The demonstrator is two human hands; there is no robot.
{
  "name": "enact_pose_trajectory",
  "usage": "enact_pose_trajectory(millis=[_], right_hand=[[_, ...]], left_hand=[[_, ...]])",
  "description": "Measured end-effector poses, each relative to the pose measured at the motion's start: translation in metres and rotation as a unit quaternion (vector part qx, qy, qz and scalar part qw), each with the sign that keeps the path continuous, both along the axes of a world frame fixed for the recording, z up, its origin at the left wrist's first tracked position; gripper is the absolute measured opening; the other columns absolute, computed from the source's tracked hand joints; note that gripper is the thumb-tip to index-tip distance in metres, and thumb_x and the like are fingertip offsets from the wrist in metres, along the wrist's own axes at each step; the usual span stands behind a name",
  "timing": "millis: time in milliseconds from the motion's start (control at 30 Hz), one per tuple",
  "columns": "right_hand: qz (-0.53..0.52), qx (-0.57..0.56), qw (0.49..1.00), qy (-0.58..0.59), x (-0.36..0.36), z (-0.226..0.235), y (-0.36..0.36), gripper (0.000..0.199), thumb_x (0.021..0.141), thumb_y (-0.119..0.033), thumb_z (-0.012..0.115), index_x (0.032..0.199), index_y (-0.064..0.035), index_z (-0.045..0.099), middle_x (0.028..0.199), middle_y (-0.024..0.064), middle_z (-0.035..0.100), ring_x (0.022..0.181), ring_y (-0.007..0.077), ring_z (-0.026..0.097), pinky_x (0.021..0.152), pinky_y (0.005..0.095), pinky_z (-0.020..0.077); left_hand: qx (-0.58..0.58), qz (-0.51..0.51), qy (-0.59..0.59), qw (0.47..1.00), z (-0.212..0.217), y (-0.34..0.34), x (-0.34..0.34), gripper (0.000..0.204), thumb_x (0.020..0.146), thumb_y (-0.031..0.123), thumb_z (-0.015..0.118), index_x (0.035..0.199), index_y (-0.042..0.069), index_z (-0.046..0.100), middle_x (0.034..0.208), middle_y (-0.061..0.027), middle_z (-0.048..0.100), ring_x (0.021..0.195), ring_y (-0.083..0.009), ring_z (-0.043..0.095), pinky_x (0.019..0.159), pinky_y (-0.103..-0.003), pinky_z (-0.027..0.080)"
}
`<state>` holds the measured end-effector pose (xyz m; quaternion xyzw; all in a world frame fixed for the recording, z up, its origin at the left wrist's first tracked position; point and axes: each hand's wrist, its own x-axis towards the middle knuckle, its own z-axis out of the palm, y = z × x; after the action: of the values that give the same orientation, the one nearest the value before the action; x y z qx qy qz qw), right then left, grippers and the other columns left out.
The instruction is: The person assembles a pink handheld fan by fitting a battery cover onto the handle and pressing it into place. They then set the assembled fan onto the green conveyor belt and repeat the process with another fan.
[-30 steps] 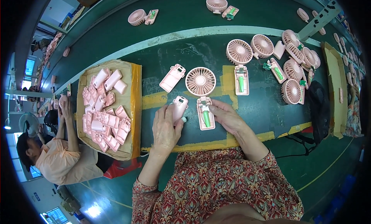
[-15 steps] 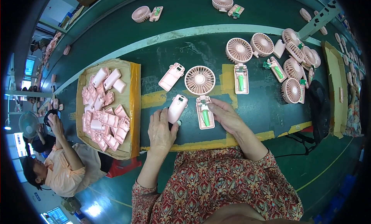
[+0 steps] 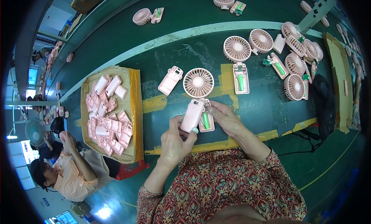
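Observation:
My left hand (image 3: 174, 142) is closed on a pink handle cover (image 3: 193, 116), thumb at its lower end and fingers along its left side. That cover is tilted and partly overlaps the open handle of a pink handheld fan (image 3: 198, 83), where a green part (image 3: 206, 120) shows. At the upper right of this handle, my right hand (image 3: 227, 119) grips its edge between thumb and fingers. The round fan head lies flat on the table beyond both hands. Another pink handle shell (image 3: 170, 81), its hollow side up, rests to the left of the fan head.
At left stands a cardboard box (image 3: 136, 112) of pink shells. Several pink fans (image 3: 237, 49) with open handles lie to the right, near a black bag (image 3: 323, 104). More fans (image 3: 142, 16) sit beyond the pale rail (image 3: 166, 40). A co-worker (image 3: 73, 166) is at far left.
My left hand has lifted the cover and carried it right, onto the open handle. My right hand stays at the handle. The view has shifted slightly.

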<state>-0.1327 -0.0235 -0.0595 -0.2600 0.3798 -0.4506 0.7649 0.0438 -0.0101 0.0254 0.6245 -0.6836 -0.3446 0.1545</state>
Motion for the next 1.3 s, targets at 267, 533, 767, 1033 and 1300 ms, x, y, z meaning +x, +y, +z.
enact_pose_trajectory(millis=[267,533,767,1033,1300], right_hand=[[-0.013,-0.025,0.999,0.033,0.004,-0.005,0.004,0.039,0.097,-0.022,0.045,0.129,0.0004,0.045,0.113,0.0062,0.057,0.102,0.0111,0.054,0.088,0.0259,0.0452],[-0.051,-0.033,0.996,0.067,0.012,0.006,0.009,0.033,0.098,-0.016,0.039,0.127,-0.0007,0.046,0.084,0.002,0.056,0.061,0.0064,0.047,0.052,0.0214,0.0419],[-0.04,-0.032,0.997,0.053,0.011,0.005,0.011,0.034,0.099,-0.015,0.038,0.128,-0.001,0.045,0.083,0.0012,0.056,0.061,0.0056,0.046,0.052,0.0209,0.041],[0.0,0.006,1.0,-0.012,0.006,0.006,0.011,0.04,0.098,-0.013,0.036,0.136,-0.0007,0.037,0.122,0.0077,0.051,0.105,0.0122,0.049,0.092,0.0273,0.0409],[0.006,0.006,0.999,-0.04,0.006,0.01,0.012,0.043,0.097,-0.018,0.037,0.136,0.0002,0.035,0.123,0.0077,0.051,0.11,0.0138,0.048,0.094,0.0268,0.04]], left_hand=[[-0.034,0.003,0.008,0.999,-0.009,0.012,-0.022,0.057,0.078,0.012,0.063,0.125,-0.003,0.035,0.078,-0.0157,0.062,0.061,-0.0234,0.065,0.056,-0.034,0.052],[-0.083,-0.077,-0.088,0.99,-0.019,0.014,-0.025,0.066,0.075,0.02,0.065,0.129,-0.008,0.039,0.072,-0.0195,0.063,0.049,-0.0268,0.062,0.046,-0.04,0.05],[-0.108,-0.097,-0.129,0.981,-0.016,0.012,-0.027,0.06,0.072,0.018,0.065,0.122,-0.01,0.049,0.06,-0.016,0.061,0.046,-0.0248,0.061,0.048,-0.036,0.05],[-0.126,-0.113,-0.156,0.973,-0.018,0.013,-0.025,0.062,0.071,0.022,0.067,0.12,-0.011,0.05,0.057,-0.0153,0.06,0.043,-0.0256,0.059,0.045,-0.036,0.048],[-0.124,-0.121,-0.164,0.971,-0.019,0.014,-0.025,0.062,0.071,0.024,0.068,0.118,-0.013,0.05,0.059,-0.0181,0.06,0.045,-0.0285,0.06,0.045,-0.039,0.048]])
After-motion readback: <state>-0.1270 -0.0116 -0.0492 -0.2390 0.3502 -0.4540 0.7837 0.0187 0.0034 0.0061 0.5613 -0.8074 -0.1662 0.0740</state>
